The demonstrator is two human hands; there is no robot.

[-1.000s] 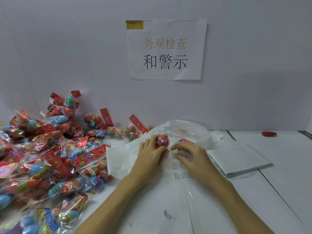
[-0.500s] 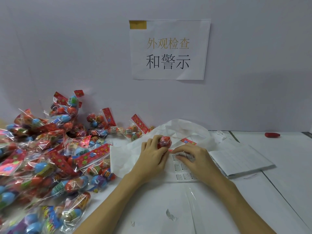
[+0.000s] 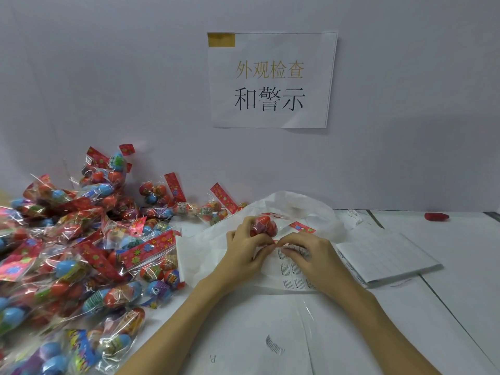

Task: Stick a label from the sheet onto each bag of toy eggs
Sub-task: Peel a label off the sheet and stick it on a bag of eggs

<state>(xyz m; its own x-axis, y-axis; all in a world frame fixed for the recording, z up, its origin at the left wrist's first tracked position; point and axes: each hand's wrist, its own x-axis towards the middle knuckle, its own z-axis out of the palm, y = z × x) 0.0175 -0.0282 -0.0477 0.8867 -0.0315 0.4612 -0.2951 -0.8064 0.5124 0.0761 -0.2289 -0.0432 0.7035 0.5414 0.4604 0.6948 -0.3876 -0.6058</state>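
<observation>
My left hand [image 3: 247,253] grips a clear bag of toy eggs [image 3: 263,226] with a red flowered header [image 3: 301,227], held over the white crumpled paper at the table's middle. My right hand [image 3: 308,255] lies beside it with thumb and forefinger pinched together at the bag's lower edge, over the label sheet [image 3: 293,276]. What the fingertips pinch is too small to tell. The sheet's small printed warning labels show below both hands.
A big pile of bagged toy eggs [image 3: 81,253] fills the table's left side. A stack of white label sheets [image 3: 387,258] lies right of my hands. A small red object [image 3: 436,216] lies by the wall. A loose label [image 3: 273,345] lies on clear film near the front.
My right hand's fingertips have lifted from the label sheet toward the bag, meeting my left hand's fingers. The bag of eggs stays in my left hand.
</observation>
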